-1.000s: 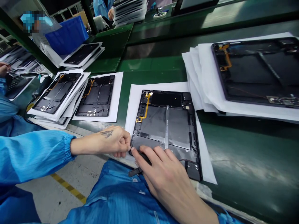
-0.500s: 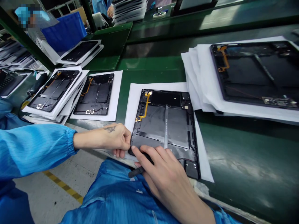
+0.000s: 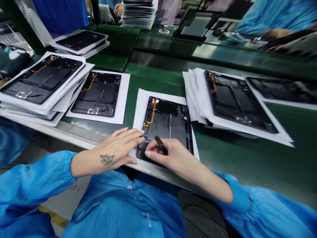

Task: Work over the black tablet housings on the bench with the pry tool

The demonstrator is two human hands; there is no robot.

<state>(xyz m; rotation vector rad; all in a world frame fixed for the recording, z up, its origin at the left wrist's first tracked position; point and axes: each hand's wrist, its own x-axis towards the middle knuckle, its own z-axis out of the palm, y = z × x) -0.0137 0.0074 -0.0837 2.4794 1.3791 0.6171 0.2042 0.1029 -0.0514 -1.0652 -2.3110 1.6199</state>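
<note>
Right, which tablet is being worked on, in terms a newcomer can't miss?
On the green bench, find the stack at right. Just left of it, near the front edge, an open tablet lies on a white sheet. Unlike its neighbours, it has the left hand at its edge and the right hand above, gripping a black tool.

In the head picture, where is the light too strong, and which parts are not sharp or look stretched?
Head view: pale glare on the back ledge; head view: far-right device soft and stretched, perhaps by a wide lens; head view: blue bin soft too, while the central device and left hand look clearer.
</note>
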